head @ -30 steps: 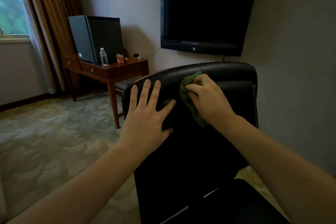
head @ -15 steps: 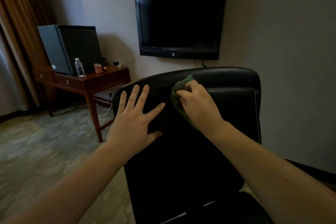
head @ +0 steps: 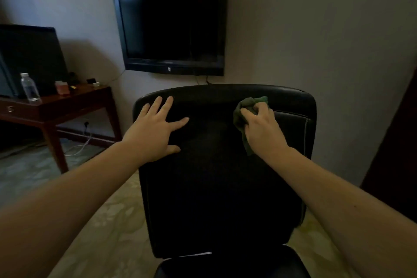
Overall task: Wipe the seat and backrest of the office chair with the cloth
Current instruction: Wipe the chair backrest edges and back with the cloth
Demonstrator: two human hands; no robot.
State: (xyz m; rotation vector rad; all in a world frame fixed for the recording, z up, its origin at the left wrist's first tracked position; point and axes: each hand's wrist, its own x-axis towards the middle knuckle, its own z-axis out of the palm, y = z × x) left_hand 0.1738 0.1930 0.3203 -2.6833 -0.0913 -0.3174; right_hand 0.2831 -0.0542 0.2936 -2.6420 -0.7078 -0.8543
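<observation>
The black leather office chair faces me, its backrest (head: 216,183) filling the middle of the view and the front of its seat (head: 232,264) showing at the bottom edge. My left hand (head: 155,131) lies flat with spread fingers on the upper left of the backrest. My right hand (head: 261,126) grips a crumpled green cloth (head: 242,115) and presses it against the upper right of the backrest, just below the top edge. Part of the cloth hangs under my palm.
A black wall-mounted TV (head: 171,27) hangs behind the chair. At the left stands a dark wooden desk (head: 63,106) with a water bottle (head: 29,87), small items and a black box-like appliance (head: 29,56). Cables lie on the patterned carpet (head: 27,171) under the desk.
My right hand slid the cloth rightward along the top of the backrest. My left hand stayed flat on the backrest. The camera view swung to the right, centring the chair.
</observation>
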